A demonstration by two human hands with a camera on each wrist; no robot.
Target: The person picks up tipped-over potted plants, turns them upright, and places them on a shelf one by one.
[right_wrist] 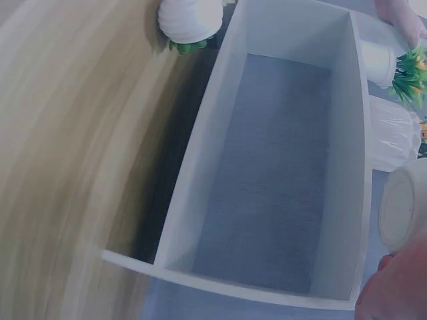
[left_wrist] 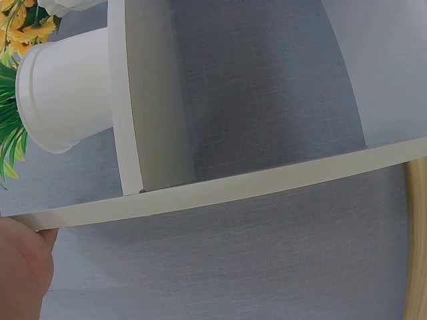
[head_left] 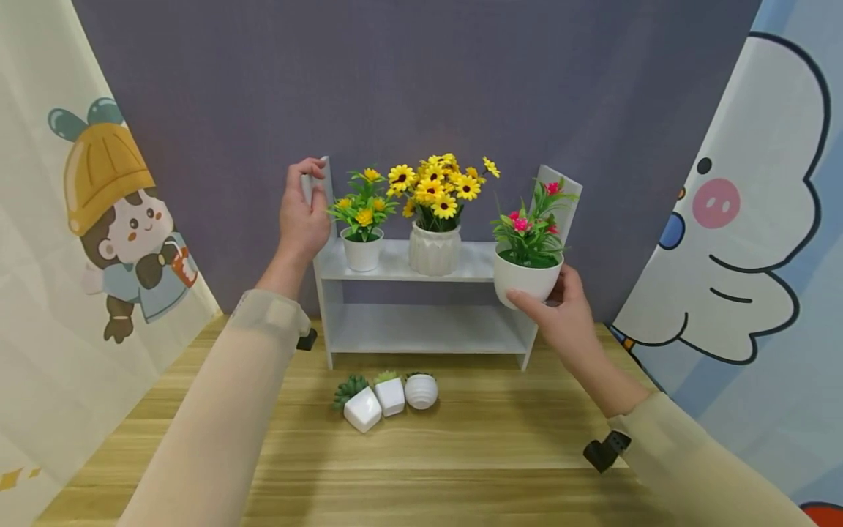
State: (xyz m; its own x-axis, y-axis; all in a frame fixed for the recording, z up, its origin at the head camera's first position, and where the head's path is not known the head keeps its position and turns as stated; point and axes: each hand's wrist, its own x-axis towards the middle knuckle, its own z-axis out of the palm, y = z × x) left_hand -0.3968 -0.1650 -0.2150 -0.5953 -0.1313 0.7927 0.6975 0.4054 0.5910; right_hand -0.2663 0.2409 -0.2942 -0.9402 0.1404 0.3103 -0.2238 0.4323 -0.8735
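My right hand (head_left: 560, 311) holds a round white pot of pink flowers (head_left: 529, 278), thumb on its front, at the right end of the white two-tier shelf (head_left: 421, 329). In the right wrist view the pot's underside (right_wrist: 398, 212) shows beside the upper board. With its fingers curled over the top, my left hand (head_left: 305, 216) grips the shelf's left side panel (left_wrist: 220, 192). Next to that hand, a small white pot with yellow flowers (head_left: 363, 255) stands on the upper board. A ribbed white vase of yellow daisies (head_left: 435, 251) stands at the middle of the same board.
On the wooden table (head_left: 421, 483) before the shelf lie a tilted white pot with a dark green succulent (head_left: 363, 410), a second faceted white pot (head_left: 391, 397) and a round ribbed one (head_left: 421, 392). A grey cloth (head_left: 421, 80) hangs behind; printed curtains flank both sides.
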